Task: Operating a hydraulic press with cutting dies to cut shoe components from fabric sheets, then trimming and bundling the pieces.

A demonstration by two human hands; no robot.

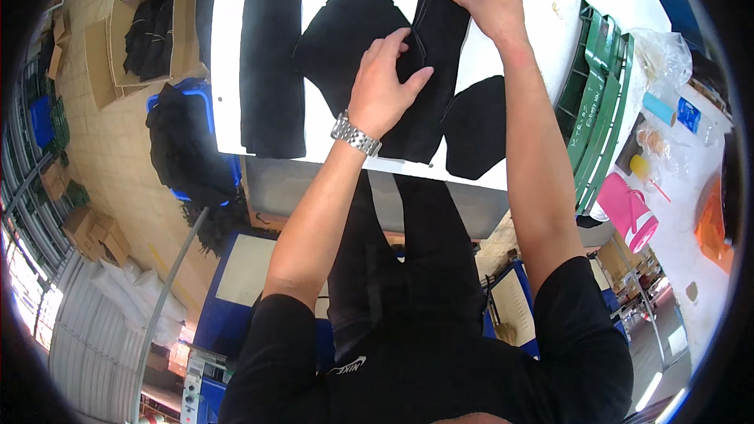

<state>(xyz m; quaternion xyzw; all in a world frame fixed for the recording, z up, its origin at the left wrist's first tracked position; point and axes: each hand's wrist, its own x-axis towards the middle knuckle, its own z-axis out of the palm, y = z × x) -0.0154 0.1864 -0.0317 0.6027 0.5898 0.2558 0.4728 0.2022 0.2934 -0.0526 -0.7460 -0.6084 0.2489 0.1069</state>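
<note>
Head view: white desk (550, 0) across the top of frame, covered in black fabric cut pieces. Left hand (382, 86), metal watch (355, 134) on the wrist, lies palm-down on a long black fabric strip (428, 71) with light stitching along its edge; fingers spread and slightly curled, thumb pinching a fold of the strip near its middle. Right hand (493, 6) is further up the desk, fingertips narrowed and pinching the upper end of the same strip. Strip runs roughly top to bottom at mid-desk, lower end reaching the near desk edge. Under and left of it, a rounded black piece (338, 39), partly covered by the left hand. Just right of the strip's lower end, a smaller curved black piece (477, 126) hangs over the near edge. Well left, a long black rectangular stack (272, 55), apart from both hands. Right of the desk: green plastic crates (601, 102) stood on edge, then a side surface with clear plastic bags (660, 55), a pink and white container (628, 216) and a blue object, too small to tell. Left of the desk: blue bin (206, 102) heaped with black fabric, cardboard trays (126, 47) holding more black pieces. Person in black short sleeves, both forearms coming in from the lower edge.
</note>
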